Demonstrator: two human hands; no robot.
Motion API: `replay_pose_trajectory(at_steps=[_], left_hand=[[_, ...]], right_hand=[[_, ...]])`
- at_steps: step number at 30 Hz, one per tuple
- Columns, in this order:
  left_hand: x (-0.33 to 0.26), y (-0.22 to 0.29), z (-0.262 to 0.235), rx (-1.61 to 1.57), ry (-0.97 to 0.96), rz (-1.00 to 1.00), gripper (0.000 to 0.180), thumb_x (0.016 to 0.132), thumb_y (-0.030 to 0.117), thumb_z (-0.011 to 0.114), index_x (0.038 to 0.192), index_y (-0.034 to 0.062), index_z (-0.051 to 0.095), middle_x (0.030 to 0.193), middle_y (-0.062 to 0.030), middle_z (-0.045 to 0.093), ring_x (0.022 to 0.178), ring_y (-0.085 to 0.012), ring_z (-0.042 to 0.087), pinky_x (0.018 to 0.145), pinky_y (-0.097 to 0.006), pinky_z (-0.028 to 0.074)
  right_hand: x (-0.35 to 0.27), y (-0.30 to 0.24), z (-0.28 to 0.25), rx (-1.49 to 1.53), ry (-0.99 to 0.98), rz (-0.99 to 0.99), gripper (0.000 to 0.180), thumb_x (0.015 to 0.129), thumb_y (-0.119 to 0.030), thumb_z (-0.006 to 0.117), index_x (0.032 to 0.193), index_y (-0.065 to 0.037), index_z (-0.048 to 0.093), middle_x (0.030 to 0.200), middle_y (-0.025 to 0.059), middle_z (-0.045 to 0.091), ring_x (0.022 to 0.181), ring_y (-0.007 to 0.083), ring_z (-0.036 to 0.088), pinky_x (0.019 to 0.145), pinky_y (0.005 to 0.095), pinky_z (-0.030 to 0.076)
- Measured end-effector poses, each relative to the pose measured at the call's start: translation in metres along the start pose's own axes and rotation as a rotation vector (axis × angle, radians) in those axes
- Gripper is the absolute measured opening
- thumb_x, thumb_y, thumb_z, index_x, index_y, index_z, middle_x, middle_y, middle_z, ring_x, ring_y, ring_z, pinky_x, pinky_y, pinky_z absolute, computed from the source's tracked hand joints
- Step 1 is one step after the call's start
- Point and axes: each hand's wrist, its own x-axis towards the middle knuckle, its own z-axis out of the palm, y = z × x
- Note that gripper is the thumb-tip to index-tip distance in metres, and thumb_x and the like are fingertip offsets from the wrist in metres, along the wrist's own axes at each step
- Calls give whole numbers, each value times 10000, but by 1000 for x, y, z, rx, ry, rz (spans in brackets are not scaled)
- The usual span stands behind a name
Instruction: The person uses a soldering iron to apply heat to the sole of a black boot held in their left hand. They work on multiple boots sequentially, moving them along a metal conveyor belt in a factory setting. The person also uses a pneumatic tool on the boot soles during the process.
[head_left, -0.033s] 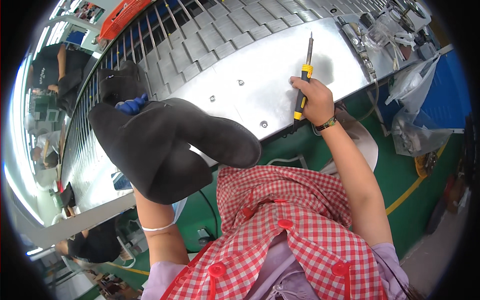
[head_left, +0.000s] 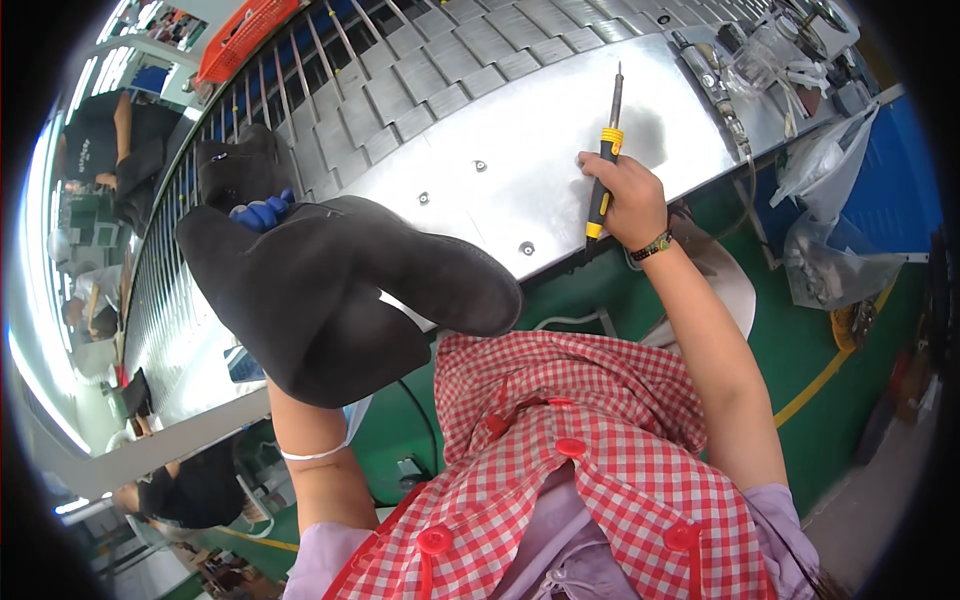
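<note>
Grasping a dark boot (head_left: 340,260), the left grip (head_left: 262,213) shows only its blue-covered fingers, curled over the boot's far edge; the rest of that hand is hidden behind the boot. The boot is tilted across the near edge of the shiny metal desk (head_left: 560,130), its rounded toe pointing right.

The right grip (head_left: 633,200), well apart from the boot, is closed around the black and yellow handle of a soldering iron (head_left: 607,180), whose thin metal tip points away from the person. Whether that hand touches the desk, I cannot tell. A beaded bracelet (head_left: 652,246) circles the right wrist.

Along the desk's far side runs a slatted metal conveyor (head_left: 440,75). Another dark boot (head_left: 238,175) lies just beyond the blue-covered fingers. An orange basket (head_left: 240,42) stands farther off. At the desk's right end lies a metal tool (head_left: 705,80), and clear bags (head_left: 825,180) hang nearby. The person wears a red-checked apron (head_left: 645,475).
</note>
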Motion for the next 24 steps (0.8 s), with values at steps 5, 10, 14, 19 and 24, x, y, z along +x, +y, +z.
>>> replay_pose_trajectory(at_steps=[5, 10, 14, 19, 24], left_hand=[[35, 99, 10, 106, 6, -142, 444, 933, 136, 602, 1323, -33, 475, 1298, -154, 584, 1166, -241, 589, 1047, -358, 426], [7, 72, 25, 5, 255, -468, 450, 958, 119, 573, 1341, -89, 459, 1299, -176, 597, 1174, -227, 593, 1048, -336, 431], [-19, 21, 6, -387, 453, -702, 319, 1001, 189, 514, 1202, -56, 557, 1151, -113, 648, 987, -135, 620, 897, -294, 492], [-19, -30, -5, -1571, 536, -355, 376, 1070, 343, 337, 986, 41, 545, 868, -31, 549, 813, -132, 538, 912, -310, 420], [-4, -2, -7, -1666, 883, -587, 425, 1063, 397, 325, 780, 140, 510, 710, 22, 464, 696, -98, 471, 847, -293, 393]], right_hand=[[2, -9, -13, 147, 2, 132, 171, 827, -51, 698, 964, -90, 603, 950, 118, 702, 796, 271, 673, 682, 344, 535], [1, -41, -50, 436, 205, 121, 347, 887, -277, 740, 1085, -53, 563, 970, 104, 741, 778, 199, 700, 709, 264, 546], [-5, -74, -89, 560, 148, 454, 763, 878, -715, 509, 1182, -18, 569, 787, 96, 702, 695, 181, 696, 647, 274, 550], [-6, -72, -93, 572, 209, 253, 780, 905, -722, 441, 1152, 0, 605, 752, 81, 616, 585, 151, 591, 521, 259, 457], [4, -96, -91, 754, 136, 299, 475, 947, -465, 610, 1064, -6, 648, 678, 31, 590, 568, 134, 557, 510, 267, 435]])
